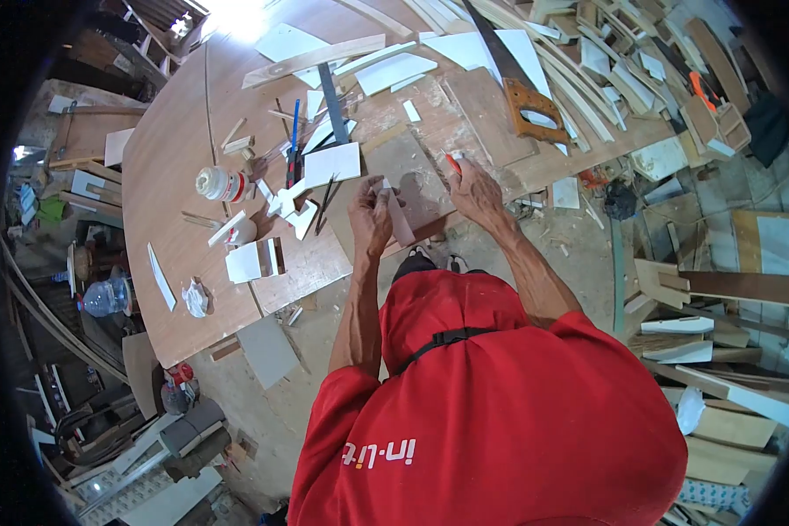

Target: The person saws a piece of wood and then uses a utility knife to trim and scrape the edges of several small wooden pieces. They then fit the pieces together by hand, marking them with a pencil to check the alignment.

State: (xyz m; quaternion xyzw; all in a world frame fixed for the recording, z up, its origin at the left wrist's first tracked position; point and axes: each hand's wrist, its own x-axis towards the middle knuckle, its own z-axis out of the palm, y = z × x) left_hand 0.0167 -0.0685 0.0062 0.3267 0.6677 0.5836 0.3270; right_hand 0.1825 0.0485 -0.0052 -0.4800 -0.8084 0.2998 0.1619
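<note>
At the near edge of the table, my left hand is closed on a thin, pale tapered strip, which hangs down toward the table edge. To its right, my right hand is closed around a small tool with an orange-red handle; its blade or tip is too small to make out. Both hands are over a flat brownish board lying on the table. Just beyond my left hand lies a white rectangular piece, with dark slim tweezers or scissors-like tool beside it.
A handsaw lies at the table's far right, near curved wooden strips. On the left stand an open white jar and white offcuts. A metal ruler-like bar lies farther back. Wood scraps are piled at right.
</note>
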